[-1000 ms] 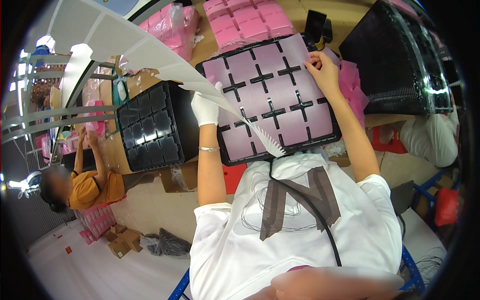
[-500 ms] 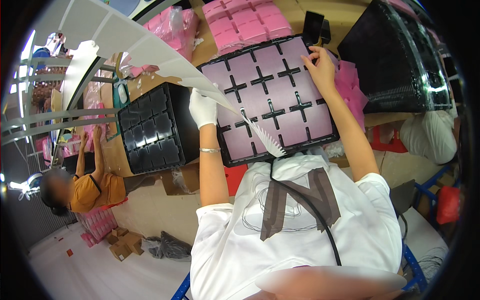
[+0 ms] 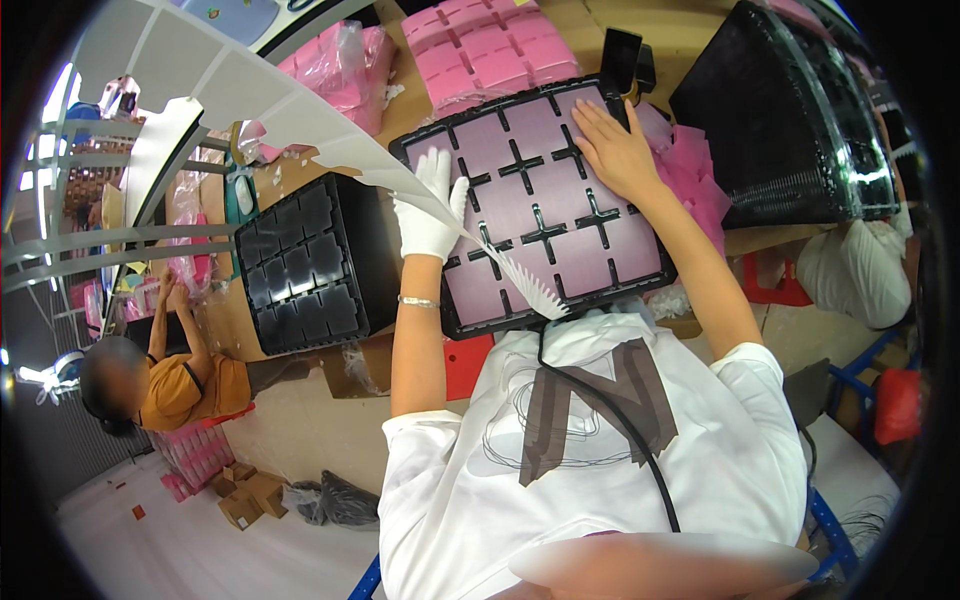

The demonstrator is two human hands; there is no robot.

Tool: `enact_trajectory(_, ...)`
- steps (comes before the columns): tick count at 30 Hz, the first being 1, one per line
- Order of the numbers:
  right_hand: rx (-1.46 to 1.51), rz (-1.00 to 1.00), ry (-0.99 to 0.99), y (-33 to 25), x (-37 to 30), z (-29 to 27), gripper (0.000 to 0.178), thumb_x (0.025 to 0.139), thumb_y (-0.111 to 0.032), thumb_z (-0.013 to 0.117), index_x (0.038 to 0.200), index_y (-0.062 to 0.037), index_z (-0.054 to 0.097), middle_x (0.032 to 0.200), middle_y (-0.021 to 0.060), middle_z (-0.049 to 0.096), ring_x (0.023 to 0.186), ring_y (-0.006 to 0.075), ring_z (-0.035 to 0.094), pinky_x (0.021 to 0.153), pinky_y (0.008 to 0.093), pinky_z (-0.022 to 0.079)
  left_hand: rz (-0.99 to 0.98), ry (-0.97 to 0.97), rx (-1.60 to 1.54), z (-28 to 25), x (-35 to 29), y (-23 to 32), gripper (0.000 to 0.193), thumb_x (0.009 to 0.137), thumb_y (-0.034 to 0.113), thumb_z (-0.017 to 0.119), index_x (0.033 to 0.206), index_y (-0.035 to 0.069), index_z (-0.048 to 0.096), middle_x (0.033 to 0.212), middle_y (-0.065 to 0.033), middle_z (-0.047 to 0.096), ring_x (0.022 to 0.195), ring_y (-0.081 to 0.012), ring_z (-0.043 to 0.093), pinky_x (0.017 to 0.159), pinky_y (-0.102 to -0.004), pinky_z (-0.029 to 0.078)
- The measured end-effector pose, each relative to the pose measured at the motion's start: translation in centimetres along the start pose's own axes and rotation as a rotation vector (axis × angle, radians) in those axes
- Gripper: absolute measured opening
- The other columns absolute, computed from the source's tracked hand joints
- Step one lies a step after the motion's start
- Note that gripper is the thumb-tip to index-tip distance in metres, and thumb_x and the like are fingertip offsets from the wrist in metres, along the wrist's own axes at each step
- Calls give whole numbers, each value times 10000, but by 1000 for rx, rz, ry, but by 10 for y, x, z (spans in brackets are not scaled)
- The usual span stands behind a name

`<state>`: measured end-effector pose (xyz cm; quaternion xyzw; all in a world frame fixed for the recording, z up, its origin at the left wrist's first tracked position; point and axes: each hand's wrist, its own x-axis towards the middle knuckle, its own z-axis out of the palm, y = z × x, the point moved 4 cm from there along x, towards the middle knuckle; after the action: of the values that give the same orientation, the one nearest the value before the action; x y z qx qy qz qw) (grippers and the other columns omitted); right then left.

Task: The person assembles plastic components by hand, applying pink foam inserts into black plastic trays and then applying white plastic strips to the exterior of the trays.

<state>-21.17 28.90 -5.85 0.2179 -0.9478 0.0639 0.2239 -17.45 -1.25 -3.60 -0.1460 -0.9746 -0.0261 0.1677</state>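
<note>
Sheet (image 3: 560,190), pink with cross-shaped cutouts, lies over black tray (image 3: 620,293) in front of the person; black ridges show through the cutouts; tray rim visible around it. Right hand (image 3: 615,150), bare, laid flat on the far right part of the sheet, fingers extended side by side, thumb held away; pinching nothing. Left hand (image 3: 432,205), white-gloved, fingers extended and thumb apart at the sheet's left side; contact hard to tell, as pale strip (image 3: 270,90) with a toothed end crosses in front of the glove; bracelet (image 3: 418,301) on left wrist. Black moulded stack (image 3: 300,260) to the left; taller black stack (image 3: 780,130) to the right; pink scraps (image 3: 695,178) just beside the tray's right side; pink block stack (image 3: 490,45) beyond its far edge; dark device (image 3: 620,55) near the far right corner; co-worker (image 3: 195,390) in orange far left.
</note>
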Motion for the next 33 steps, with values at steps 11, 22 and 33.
enact_trajectory(11, -47, 120, 168, 3, 7, -5, 432, 962, -295, 562, 1275, 1, 603, 1342, 130, 601, 1277, 232, 537, 1155, 526, 269, -69, 43, 210, -8, 18, 8, 508, 973, 381, 510, 1270, -28, 564, 1267, -211, 613, 1168, -348, 580, 1019, -473, 406)
enact_trajectory(22, 338, -129, -274, -34, -163, -124, 420, 872, -131, 621, 1276, -14, 608, 1386, 140, 561, 1336, 251, 493, 1172, 524, 269, 202, -414, -286, -82, -148, 69, 549, 918, 285, 587, 1371, -7, 486, 1426, -208, 490, 1344, -328, 445, 1130, -473, 302)
enact_trajectory(33, 529, 151, -97, -11, -118, -120, 346, 921, -112, 564, 1248, -24, 635, 1327, 94, 613, 1322, 323, 480, 1132, 508, 329, -498, 60, -527, -70, -192, 40, 471, 968, 126, 584, 1385, -59, 470, 1413, -216, 511, 1334, -332, 473, 1127, -392, 357)
